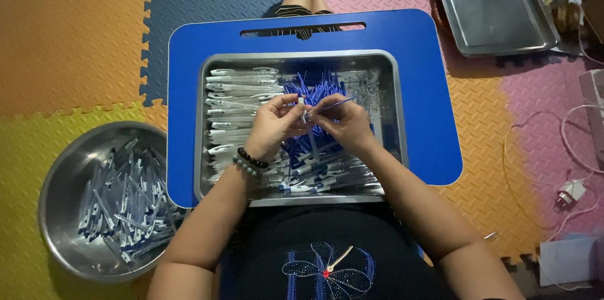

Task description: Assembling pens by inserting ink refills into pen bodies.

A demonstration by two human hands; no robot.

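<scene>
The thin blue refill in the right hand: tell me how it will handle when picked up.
The blue refill is a very thin plastic-looking strand, so probably light and bendy. The right hand pinches it at one end; its free length likely wobbles. Round and slim, it may roll in the steel tray.

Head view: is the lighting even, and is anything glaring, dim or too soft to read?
Head view: uneven light; the rectangular steel tray on the blue lap table is bright, the corners dim. Soft sheen on the round steel bowl. Left hand and right hand slightly soft, so the thin blue pen part lacks detail.
</scene>
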